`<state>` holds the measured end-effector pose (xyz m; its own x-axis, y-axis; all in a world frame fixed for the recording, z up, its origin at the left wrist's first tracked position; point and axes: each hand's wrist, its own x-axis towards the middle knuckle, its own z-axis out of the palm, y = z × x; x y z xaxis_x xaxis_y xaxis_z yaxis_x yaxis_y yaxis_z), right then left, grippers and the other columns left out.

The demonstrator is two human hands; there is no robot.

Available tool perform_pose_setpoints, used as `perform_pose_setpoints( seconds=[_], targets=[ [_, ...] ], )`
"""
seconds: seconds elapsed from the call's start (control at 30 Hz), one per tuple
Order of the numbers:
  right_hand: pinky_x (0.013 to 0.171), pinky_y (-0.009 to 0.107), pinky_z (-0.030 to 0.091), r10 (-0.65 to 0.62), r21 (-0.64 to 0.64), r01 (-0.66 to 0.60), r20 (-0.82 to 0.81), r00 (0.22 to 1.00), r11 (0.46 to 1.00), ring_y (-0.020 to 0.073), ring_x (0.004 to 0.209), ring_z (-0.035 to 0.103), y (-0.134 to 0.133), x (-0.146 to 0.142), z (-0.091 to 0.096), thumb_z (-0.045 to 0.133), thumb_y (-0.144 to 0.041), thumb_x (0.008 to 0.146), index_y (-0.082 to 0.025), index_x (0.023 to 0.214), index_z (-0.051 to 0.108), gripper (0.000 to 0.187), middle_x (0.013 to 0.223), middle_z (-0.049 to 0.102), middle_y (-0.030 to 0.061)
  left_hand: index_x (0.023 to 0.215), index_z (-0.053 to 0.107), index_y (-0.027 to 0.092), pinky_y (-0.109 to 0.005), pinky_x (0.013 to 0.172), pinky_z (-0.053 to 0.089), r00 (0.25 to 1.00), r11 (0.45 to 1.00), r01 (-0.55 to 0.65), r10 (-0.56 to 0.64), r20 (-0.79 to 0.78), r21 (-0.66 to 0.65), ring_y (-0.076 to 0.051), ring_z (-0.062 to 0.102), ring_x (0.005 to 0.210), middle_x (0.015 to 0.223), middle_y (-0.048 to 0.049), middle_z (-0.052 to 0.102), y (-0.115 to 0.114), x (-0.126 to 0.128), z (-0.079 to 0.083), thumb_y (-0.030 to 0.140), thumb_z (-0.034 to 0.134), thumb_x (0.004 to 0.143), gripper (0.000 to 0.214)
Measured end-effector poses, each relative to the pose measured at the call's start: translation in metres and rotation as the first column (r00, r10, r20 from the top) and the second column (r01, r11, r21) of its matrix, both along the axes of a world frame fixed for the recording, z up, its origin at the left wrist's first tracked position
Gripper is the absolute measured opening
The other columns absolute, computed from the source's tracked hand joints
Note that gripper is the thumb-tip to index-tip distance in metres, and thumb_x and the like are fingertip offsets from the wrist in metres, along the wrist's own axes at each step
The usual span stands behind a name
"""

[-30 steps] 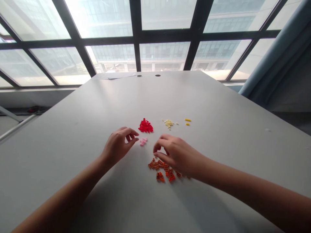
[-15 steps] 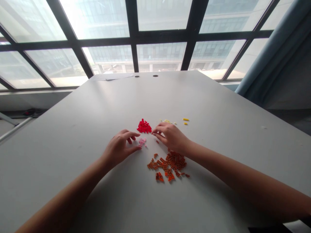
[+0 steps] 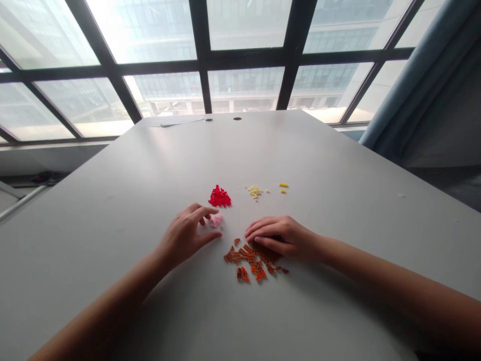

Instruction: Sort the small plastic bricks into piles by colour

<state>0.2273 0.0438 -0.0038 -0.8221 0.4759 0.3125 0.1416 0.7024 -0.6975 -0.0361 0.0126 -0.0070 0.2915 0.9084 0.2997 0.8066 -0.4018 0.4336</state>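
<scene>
My left hand [image 3: 190, 228] rests on the table with thumb and fingers spread apart around a small heap of pink building bricks [image 3: 216, 221], holding nothing. Over the far right part of a brown-orange brick pile [image 3: 250, 256] lies my right hand [image 3: 283, 235], its fingers stretched out and the thumb low beside them. It covers some of those bricks, and whatever is directly beneath its fingertips is hidden. A heap of red bricks [image 3: 220, 196] sits just beyond the left fingertips.
Pale yellow bricks [image 3: 254, 191] lie beyond my right hand, with two brighter yellow pieces [image 3: 283, 185] to their right. The white table [image 3: 180, 160] reaches to the windows, where a sheet of paper [image 3: 176, 121] lies near two round holes. A blue curtain [image 3: 406, 100] hangs at right.
My right hand has drawn back toward me from beside the red heap to the brown-orange pile, uncovering the pale yellow bricks. A lone brown brick is no longer visible. My left hand stays by the pink bricks.
</scene>
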Motion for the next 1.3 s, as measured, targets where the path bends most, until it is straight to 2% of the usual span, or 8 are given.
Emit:
perform_pose_setpoints(
  seconds=[0.17, 0.33, 0.47, 0.63, 0.73, 0.83, 1.1, 1.3],
  targets=[
    [0.084, 0.027, 0.053, -0.106, -0.048, 0.107, 0.016, 0.994, 0.993, 0.0152, 0.092, 0.066, -0.014, 0.018, 0.011, 0.047, -0.023, 0.091, -0.016, 0.095, 0.072, 0.026, 0.097, 0.072, 0.0087, 0.108, 0.063, 0.023, -0.030, 0.073, 0.049, 0.999, 0.999, 0.012, -0.011, 0.036, -0.030, -0.015, 0.061, 0.072, 0.088, -0.0029, 0.062, 0.001, 0.000, 0.000, 0.040, 0.067, 0.076, 0.036],
    [0.096, 0.034, 0.048, -0.245, 0.225, 0.221, 0.086, 0.966, 0.949, 0.0183, 0.112, 0.058, -0.023, 0.018, 0.011, 0.046, -0.021, 0.092, -0.017, 0.114, 0.065, 0.030, 0.116, 0.067, 0.0100, 0.103, 0.066, 0.023, -0.028, 0.071, 0.049, 0.999, 0.998, 0.010, -0.007, 0.053, -0.055, -0.014, 0.060, 0.072, 0.086, -0.0027, 0.061, 0.002, -0.001, -0.001, 0.039, 0.065, 0.078, 0.030],
    [0.106, 0.040, 0.040, -0.224, 0.314, 0.148, 0.222, 0.949, 0.938, 0.0215, 0.129, 0.045, -0.031, 0.017, -0.001, 0.041, -0.022, 0.094, -0.013, 0.127, 0.056, 0.038, 0.135, 0.053, 0.0128, 0.105, 0.065, 0.022, -0.030, 0.072, 0.049, 1.000, 1.000, 0.009, -0.009, 0.007, -0.020, -0.015, 0.061, 0.072, 0.088, -0.0030, 0.061, 0.000, 0.001, -0.001, 0.040, 0.068, 0.076, 0.034],
    [0.101, 0.033, 0.044, -0.227, 0.333, 0.165, 0.157, 0.961, 0.928, 0.0162, 0.118, 0.055, -0.044, 0.017, -0.002, 0.041, -0.019, 0.094, -0.016, 0.120, 0.060, 0.033, 0.124, 0.063, 0.0086, 0.107, 0.062, 0.021, -0.032, 0.072, 0.047, 0.996, 0.997, 0.038, -0.032, -0.079, 0.070, -0.016, 0.061, 0.072, 0.087, -0.0030, 0.061, -0.003, 0.004, -0.001, 0.041, 0.069, 0.075, 0.038],
    [0.092, 0.033, 0.045, -0.233, 0.431, 0.204, 0.015, 0.972, 0.879, 0.0149, 0.097, 0.064, -0.047, 0.007, 0.005, 0.048, -0.020, 0.093, -0.018, 0.104, 0.066, 0.022, 0.106, 0.071, 0.0061, 0.105, 0.062, 0.022, -0.032, 0.071, 0.046, 0.996, 0.986, 0.052, -0.039, -0.085, 0.157, -0.016, 0.060, 0.071, 0.082, -0.0015, 0.062, -0.004, 0.004, -0.003, 0.041, 0.068, 0.077, 0.034],
    [0.084, 0.034, 0.042, -0.280, 0.498, 0.248, -0.010, 0.960, 0.831, 0.0147, 0.083, 0.064, -0.045, -0.008, 0.007, 0.053, -0.023, 0.091, -0.019, 0.085, 0.068, 0.016, 0.097, 0.072, 0.0046, 0.102, 0.062, 0.022, -0.030, 0.071, 0.045, 0.997, 0.971, 0.051, -0.036, -0.068, 0.235, -0.016, 0.060, 0.072, 0.080, -0.0004, 0.062, -0.005, 0.004, -0.005, 0.038, 0.064, 0.081, 0.027],
    [0.079, 0.032, 0.035, -0.350, 0.408, 0.230, 0.249, 0.903, 0.884, 0.0157, 0.082, 0.061, -0.042, -0.017, 0.010, 0.058, -0.017, 0.085, -0.018, 0.081, 0.065, 0.008, 0.096, 0.069, 0.0051, 0.095, 0.065, 0.021, -0.029, 0.070, 0.044, 0.993, 0.926, 0.106, -0.079, -0.090, 0.362, -0.014, 0.058, 0.068, 0.077, -0.0005, 0.064, -0.006, 0.005, -0.005, 0.031, 0.060, 0.084, 0.015],
    [0.078, 0.032, 0.033, -0.374, 0.333, 0.274, 0.286, 0.882, 0.902, 0.0183, 0.086, 0.060, -0.041, -0.015, 0.016, 0.066, -0.018, 0.079, -0.018, 0.080, 0.064, 0.002, 0.098, 0.068, 0.0058, 0.095, 0.065, 0.021, -0.029, 0.071, 0.044, 0.992, 0.914, 0.121, -0.094, -0.087, 0.386, -0.014, 0.058, 0.068, 0.078, -0.0010, 0.065, -0.006, 0.005, -0.006, 0.029, 0.060, 0.084, 0.014]
  ],
)
